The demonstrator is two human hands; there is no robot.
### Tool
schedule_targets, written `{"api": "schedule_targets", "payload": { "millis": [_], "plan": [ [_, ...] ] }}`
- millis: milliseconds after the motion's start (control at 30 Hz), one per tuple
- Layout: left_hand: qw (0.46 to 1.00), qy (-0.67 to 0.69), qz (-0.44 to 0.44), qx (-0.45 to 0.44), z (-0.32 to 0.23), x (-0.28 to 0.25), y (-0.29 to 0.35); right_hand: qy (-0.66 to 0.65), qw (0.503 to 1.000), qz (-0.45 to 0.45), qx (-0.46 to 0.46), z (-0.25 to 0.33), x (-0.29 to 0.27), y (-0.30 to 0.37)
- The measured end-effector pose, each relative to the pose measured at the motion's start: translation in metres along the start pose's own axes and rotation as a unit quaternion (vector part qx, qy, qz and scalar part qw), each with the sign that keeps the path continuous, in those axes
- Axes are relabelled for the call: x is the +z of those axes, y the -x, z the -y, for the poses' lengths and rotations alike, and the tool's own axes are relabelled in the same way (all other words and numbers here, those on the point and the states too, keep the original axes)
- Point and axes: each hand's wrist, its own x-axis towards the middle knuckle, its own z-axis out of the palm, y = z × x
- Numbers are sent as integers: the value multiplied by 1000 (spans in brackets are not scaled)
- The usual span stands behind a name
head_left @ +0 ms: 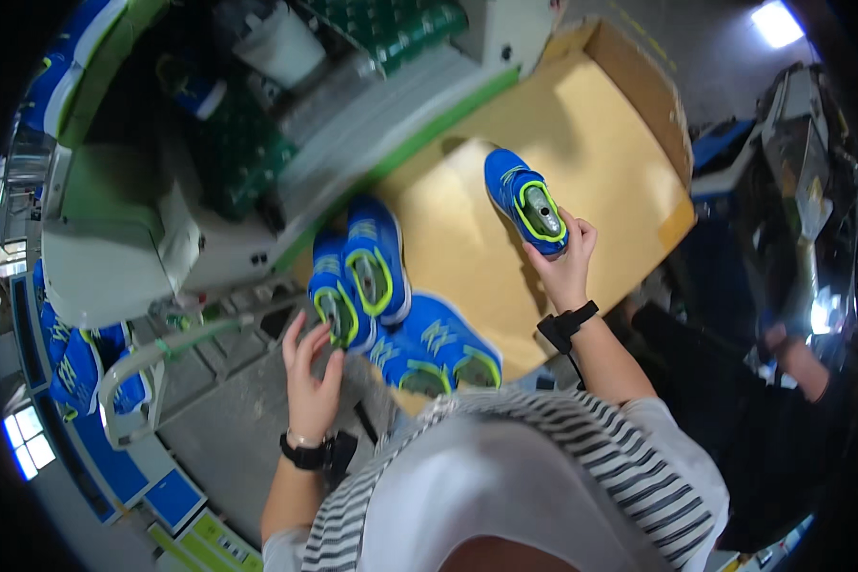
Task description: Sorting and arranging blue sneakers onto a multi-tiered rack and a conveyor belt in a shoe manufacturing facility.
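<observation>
My right hand (566, 272) grips a blue sneaker (507, 181) by its heel, over the tan board. The sneaker has a lime-green collar and a shoe last with a dark hole inside. My left hand (313, 381) has its fingers apart at the heel of another blue sneaker (326, 272) on the left; whether they touch it I cannot tell. Close against that one stands a second blue sneaker (383, 238). Nearer my body lies one more pair of blue sneakers (434, 338), their heels toward me. Each wrist wears a black band.
A tan cardboard surface (467, 248) with a raised side wall (643, 95) lies before me. Along its left runs a green-edged machine (381, 143). More blue sneakers (76, 372) sit on a rack at far left. Another person's hand (803, 370) shows at right.
</observation>
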Motion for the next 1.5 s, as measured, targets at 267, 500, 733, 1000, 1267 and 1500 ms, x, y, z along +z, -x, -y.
{"api": "schedule_targets", "payload": {
  "millis": [267,500,733,1000,1267,1500],
  "plan": [
    [992,-105,44,54,2,22,29,-90,982,148,81,-4,-47,146],
    [984,-128,7,122,26,35,53,-41,975,212,51,10,-41,152],
    [970,-165,-71,162,34,33,61,-139,963,178,149,7,-50,159],
    [976,-134,-140,99,68,21,61,-318,898,185,241,56,-87,103],
    [979,-112,-151,75,79,24,68,-322,936,81,-117,223,-125,-59],
    [978,-75,-195,26,87,12,83,-376,864,-12,-334,434,-98,-241]
  ]
}}
